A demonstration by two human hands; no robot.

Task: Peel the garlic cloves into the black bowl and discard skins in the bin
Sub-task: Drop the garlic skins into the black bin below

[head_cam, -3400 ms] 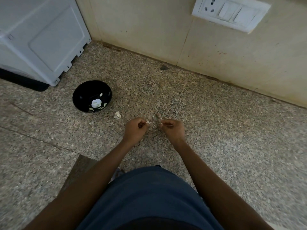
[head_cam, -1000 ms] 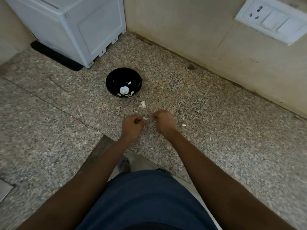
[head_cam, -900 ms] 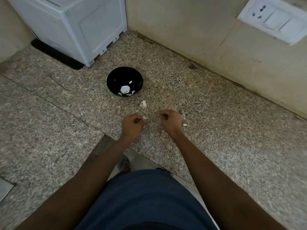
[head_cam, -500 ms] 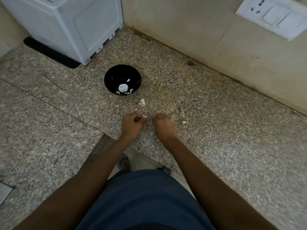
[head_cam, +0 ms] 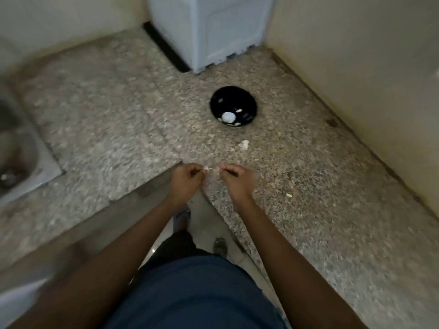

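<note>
The black bowl [head_cam: 233, 106] stands on the speckled granite counter, holding a pale garlic piece and several small white bits. My left hand [head_cam: 185, 181] and my right hand [head_cam: 235, 182] are close together over the counter's inner corner, fingers curled. Between their fingertips they pinch a small garlic clove [head_cam: 208, 169] with pale skin. A scrap of white skin [head_cam: 244, 144] lies on the counter between the bowl and my hands. No bin is in view.
A white appliance [head_cam: 209, 29] stands in the back corner behind the bowl. A steel sink [head_cam: 16, 148] is set in the counter at the far left. A small pale crumb [head_cam: 289, 195] lies right of my hands. The wall runs along the right.
The camera has swung left, so the sink has come into view and the wall switch has left it. My hands stay together on the clove; the bowl has not moved on the counter.
</note>
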